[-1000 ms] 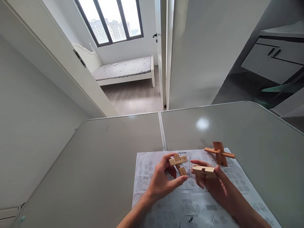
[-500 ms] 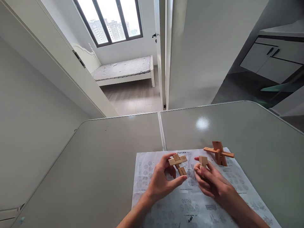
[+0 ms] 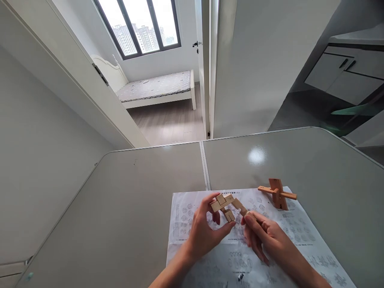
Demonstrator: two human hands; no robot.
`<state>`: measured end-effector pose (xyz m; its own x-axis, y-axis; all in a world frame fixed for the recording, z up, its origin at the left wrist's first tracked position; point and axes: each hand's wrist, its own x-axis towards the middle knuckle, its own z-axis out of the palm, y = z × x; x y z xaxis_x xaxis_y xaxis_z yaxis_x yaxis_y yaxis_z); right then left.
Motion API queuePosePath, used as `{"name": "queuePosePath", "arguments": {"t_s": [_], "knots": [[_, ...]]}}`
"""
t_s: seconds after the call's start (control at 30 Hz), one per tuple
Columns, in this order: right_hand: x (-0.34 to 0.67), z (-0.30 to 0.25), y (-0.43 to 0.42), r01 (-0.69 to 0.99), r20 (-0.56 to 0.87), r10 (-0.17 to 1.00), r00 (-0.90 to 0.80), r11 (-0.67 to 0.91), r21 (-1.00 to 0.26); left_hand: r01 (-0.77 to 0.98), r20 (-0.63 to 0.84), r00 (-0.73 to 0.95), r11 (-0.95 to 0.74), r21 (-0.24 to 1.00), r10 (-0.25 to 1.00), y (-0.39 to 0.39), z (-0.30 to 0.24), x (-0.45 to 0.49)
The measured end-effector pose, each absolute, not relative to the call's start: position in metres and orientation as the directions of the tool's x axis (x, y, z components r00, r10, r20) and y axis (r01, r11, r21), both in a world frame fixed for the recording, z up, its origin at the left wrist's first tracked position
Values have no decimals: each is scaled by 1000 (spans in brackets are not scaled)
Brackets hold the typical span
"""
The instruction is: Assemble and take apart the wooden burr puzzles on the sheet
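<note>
Pale interlocked wooden puzzle pieces (image 3: 221,204) sit between the thumb and fingers of my left hand (image 3: 205,228), raised over the printed sheet (image 3: 204,272). My right hand (image 3: 264,234) pinches a notched wooden puzzle piece (image 3: 240,206) by its near end. That piece slants up and to the left, its far end right by the interlocked pieces; I cannot tell whether they touch. Behind my right hand, an assembled orange-brown wooden puzzle (image 3: 277,195) of crossed bars stands at the sheet's far right corner.
The sheet, printed with small diagrams, lies on a grey table (image 3: 135,208) with a pale seam (image 3: 205,166) running across it. Past the table's far edge are a doorway, a bed (image 3: 159,88) and a window (image 3: 141,28). White cabinets (image 3: 342,72) stand at the right.
My right hand has turned its wooden piece from roughly upright to slanting left, bringing it close to the pieces in my left hand. The left hand's pieces are slightly tilted; the orange-brown puzzle stays put.
</note>
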<state>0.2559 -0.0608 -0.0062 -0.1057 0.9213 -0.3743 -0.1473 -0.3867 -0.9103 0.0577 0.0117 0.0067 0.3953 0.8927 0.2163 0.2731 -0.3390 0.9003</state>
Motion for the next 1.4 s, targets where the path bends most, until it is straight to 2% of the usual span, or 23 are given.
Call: {"name": "queuePosePath", "arguments": {"t_s": [0.13, 0.23, 0.37, 0.47, 0.57, 0.83, 1.0, 1.17, 1.3, 1.37, 1.4], "knots": [[256, -10, -64, -173, -422, 901, -100, -434, -884, 291, 384, 412, -519, 804, 826, 7, 0, 57], [257, -12, -66, -191, -414, 897, -155, -438, -878, 306, 439, 449, -595, 743, 779, 6, 0, 58], [258, -13, -67, -288, -401, 863, -306, -486, -825, 280, 441, 540, -647, 709, 717, 9, 4, 60], [260, -15, -68, -424, -381, 808, -450, -569, -705, 258, 445, 590, -680, 687, 674, 9, 3, 60], [262, -18, -69, -503, -373, 777, -507, -618, -603, 265, 426, 614, -682, 682, 664, 9, -3, 58], [267, -16, -71, -527, -403, 704, -584, -707, -471, 258, 369, 680, -678, 689, 634, 9, -3, 57], [268, -12, -73, -497, -379, 665, -643, -739, -454, 200, 396, 693, -688, 698, 603, 10, 0, 57], [271, -12, -74, -459, -341, 630, -697, -758, -463, 189, 330, 737, -649, 737, 589, 12, 1, 55], [271, -24, -74, -454, -300, 572, -763, -805, -382, 202, 169, 798, -521, 829, 579, 11, 6, 56], [270, -26, -73, -494, -278, 593, -755, -795, -352, 248, 92, 795, -461, 852, 599, 11, 7, 56], [269, -25, -72, -509, -315, 618, -721, -780, -364, 267, 75, 784, -443, 856, 616, 11, 7, 56]]}}
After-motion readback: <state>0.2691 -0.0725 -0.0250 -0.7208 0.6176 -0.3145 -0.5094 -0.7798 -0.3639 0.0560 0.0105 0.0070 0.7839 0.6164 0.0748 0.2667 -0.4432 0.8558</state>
